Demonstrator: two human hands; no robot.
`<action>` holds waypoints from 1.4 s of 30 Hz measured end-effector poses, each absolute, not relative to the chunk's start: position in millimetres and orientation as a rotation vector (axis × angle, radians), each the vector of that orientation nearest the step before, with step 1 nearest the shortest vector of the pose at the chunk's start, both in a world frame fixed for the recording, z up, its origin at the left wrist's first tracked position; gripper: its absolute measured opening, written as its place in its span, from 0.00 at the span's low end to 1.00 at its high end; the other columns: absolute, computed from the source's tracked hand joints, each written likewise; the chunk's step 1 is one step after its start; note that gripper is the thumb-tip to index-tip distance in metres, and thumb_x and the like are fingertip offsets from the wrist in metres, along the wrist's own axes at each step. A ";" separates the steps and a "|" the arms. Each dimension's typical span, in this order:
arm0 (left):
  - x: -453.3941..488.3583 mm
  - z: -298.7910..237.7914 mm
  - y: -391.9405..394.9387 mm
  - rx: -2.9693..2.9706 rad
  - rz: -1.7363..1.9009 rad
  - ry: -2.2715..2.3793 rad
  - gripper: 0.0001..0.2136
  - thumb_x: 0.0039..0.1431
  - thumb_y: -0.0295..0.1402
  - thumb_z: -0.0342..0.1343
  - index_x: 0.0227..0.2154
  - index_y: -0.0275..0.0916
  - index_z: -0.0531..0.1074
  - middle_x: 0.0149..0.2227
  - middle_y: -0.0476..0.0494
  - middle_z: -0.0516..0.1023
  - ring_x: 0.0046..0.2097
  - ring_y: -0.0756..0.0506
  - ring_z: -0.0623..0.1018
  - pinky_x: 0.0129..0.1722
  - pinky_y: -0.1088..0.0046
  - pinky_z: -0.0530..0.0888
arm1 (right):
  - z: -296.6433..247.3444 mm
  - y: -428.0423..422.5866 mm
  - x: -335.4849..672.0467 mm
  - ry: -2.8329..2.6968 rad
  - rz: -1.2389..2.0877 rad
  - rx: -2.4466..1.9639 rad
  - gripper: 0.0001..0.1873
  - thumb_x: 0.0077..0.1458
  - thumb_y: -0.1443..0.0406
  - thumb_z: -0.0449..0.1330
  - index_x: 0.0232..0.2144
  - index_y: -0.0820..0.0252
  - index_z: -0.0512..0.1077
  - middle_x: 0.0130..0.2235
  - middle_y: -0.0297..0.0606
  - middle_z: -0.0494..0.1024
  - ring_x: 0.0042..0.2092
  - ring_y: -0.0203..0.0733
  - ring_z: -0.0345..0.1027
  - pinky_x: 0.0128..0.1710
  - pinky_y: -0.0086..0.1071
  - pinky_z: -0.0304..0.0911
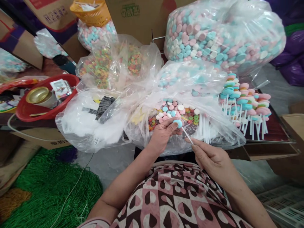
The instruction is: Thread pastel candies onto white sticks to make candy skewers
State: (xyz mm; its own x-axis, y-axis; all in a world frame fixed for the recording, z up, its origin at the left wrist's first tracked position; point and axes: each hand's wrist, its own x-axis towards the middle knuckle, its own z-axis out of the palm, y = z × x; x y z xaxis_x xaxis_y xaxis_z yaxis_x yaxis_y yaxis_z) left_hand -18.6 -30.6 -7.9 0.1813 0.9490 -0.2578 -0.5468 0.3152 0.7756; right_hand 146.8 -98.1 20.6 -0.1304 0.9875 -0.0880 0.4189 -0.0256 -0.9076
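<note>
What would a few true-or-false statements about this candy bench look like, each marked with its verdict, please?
1. The left hand holds a blue candy disc in its fingers. True.
2. The right hand holds scissors. False: it pinches a thin white stick.
3. Finished candy sticks are piled to the right of both hands. True.
4. The red basin holds the loose candies. False: it holds a gold container and small packets, and the candies lie in a clear plastic bag in front of the hands.
</note>
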 end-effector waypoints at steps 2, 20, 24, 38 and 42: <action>-16.4 -11.0 -31.3 0.622 1.157 0.835 0.18 0.46 0.42 0.68 0.38 0.37 0.79 0.30 0.48 0.80 0.30 0.50 0.78 0.36 0.70 0.76 | 24.2 -96.1 145.0 -1.618 1.124 -1.527 0.22 0.59 0.58 0.55 0.48 0.64 0.79 0.15 0.29 0.63 0.18 0.34 0.55 0.19 0.28 0.54; -13.3 -16.6 -35.9 0.811 1.127 0.925 0.17 0.51 0.41 0.64 0.43 0.42 0.79 0.32 0.49 0.80 0.32 0.49 0.77 0.38 0.70 0.75 | 24.8 -94.5 140.1 -1.498 1.230 -1.622 0.24 0.59 0.56 0.54 0.48 0.66 0.78 0.15 0.28 0.59 0.19 0.33 0.50 0.18 0.27 0.48; -16.8 -13.6 -37.1 1.099 1.171 1.071 0.13 0.52 0.36 0.64 0.42 0.43 0.80 0.38 0.47 0.82 0.41 0.45 0.79 0.49 0.66 0.72 | 22.5 -95.7 141.6 -1.464 1.221 -1.632 0.23 0.58 0.56 0.55 0.47 0.65 0.79 0.16 0.28 0.59 0.19 0.33 0.50 0.18 0.27 0.48; -14.2 -15.6 -46.9 1.443 1.142 1.123 0.11 0.57 0.35 0.58 0.43 0.47 0.79 0.44 0.44 0.81 0.46 0.42 0.78 0.52 0.64 0.70 | 20.1 -90.6 137.7 -1.314 1.413 -1.623 0.19 0.58 0.56 0.55 0.42 0.62 0.77 0.15 0.27 0.61 0.19 0.33 0.51 0.19 0.28 0.49; -15.8 -13.6 -43.6 1.478 1.171 1.169 0.11 0.57 0.35 0.59 0.43 0.46 0.79 0.46 0.42 0.81 0.48 0.42 0.77 0.53 0.65 0.69 | 24.3 -95.9 144.4 -1.332 1.480 -1.623 0.16 0.58 0.55 0.56 0.38 0.61 0.75 0.16 0.27 0.62 0.19 0.33 0.52 0.20 0.28 0.48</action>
